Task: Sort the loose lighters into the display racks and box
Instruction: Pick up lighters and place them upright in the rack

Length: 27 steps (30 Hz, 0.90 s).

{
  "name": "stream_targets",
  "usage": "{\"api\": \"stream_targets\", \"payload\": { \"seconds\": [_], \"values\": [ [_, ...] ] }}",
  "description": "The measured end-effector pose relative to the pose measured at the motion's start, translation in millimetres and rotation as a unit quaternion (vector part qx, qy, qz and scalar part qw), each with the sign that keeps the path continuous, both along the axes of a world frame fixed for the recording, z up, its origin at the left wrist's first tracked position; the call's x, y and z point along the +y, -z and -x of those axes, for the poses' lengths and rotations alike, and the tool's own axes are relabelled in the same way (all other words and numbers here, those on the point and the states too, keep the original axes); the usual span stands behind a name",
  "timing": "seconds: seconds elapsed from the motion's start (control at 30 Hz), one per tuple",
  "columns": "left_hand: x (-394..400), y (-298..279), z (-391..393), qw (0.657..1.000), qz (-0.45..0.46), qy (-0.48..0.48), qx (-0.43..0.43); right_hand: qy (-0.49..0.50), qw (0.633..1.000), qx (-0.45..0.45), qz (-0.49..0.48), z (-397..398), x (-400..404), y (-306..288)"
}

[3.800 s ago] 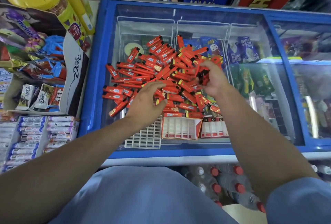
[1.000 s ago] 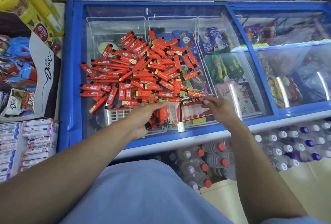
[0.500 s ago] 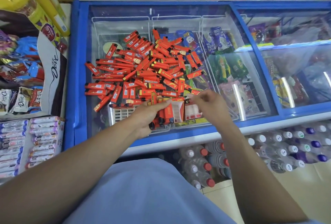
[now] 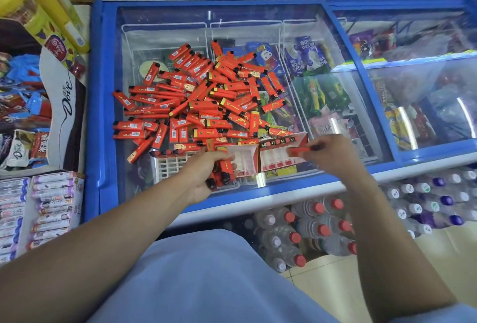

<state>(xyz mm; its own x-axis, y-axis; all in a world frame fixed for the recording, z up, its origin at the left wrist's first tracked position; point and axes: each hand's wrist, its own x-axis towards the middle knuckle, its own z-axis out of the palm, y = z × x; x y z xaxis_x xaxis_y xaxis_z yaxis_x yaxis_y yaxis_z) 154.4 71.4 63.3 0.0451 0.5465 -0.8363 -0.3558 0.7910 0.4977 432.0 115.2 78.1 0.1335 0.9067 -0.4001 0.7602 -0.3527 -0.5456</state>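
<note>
A heap of loose red lighters [image 4: 204, 100] lies on the glass lid of the blue freezer [image 4: 103, 95]. Near its front edge stand a white grid rack [image 4: 167, 166], a red box with white dividers [image 4: 245, 160] and a second red display rack [image 4: 277, 158] with several lighters along its far row. My left hand [image 4: 204, 175] grips a bunch of red lighters [image 4: 223, 170] next to the box. My right hand [image 4: 333, 154] pinches one red lighter [image 4: 299, 151] lying sideways over the right rack.
Ice creams show through the freezer glass. Snack displays [image 4: 31, 105] and stacked packets [image 4: 38, 209] crowd the left side. Water bottles [image 4: 304, 232] sit on the floor under the freezer front. Boxes line the back.
Over the last second my right hand drew back from the pile to the right rack and now holds a single lighter. My left hand stays beside the box with its bunch.
</note>
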Motion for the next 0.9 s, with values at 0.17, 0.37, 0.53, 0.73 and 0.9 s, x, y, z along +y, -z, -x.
{"api": "stream_targets", "payload": {
  "seconds": [0.17, 0.37, 0.53, 0.73, 0.9],
  "values": [
    [-0.6, -1.9, -3.8, 1.0, -0.007, 0.018, -0.013, -0.109, 0.974, -0.162, -0.114, -28.0, 32.5, 26.2],
    [-1.6, -3.4, -2.6, 0.999, -0.032, 0.032, -0.017, -0.237, 0.93, -0.229, -0.16, -32.7, 45.9, 53.4],
    [-3.2, -3.8, -2.5, 0.999, -0.037, 0.032, -0.015, -0.224, 0.934, -0.224, -0.167, -31.6, 46.9, 58.6],
    [-5.8, -7.1, -3.4, 0.999, -0.033, 0.029, -0.013, -0.234, 0.937, -0.217, -0.144, -32.6, 50.2, 58.8],
    [-7.0, -12.9, -3.5, 0.999, -0.026, 0.029, -0.008, -0.203, 0.956, -0.162, -0.134, -39.7, 54.9, 59.7]
  ]
}}
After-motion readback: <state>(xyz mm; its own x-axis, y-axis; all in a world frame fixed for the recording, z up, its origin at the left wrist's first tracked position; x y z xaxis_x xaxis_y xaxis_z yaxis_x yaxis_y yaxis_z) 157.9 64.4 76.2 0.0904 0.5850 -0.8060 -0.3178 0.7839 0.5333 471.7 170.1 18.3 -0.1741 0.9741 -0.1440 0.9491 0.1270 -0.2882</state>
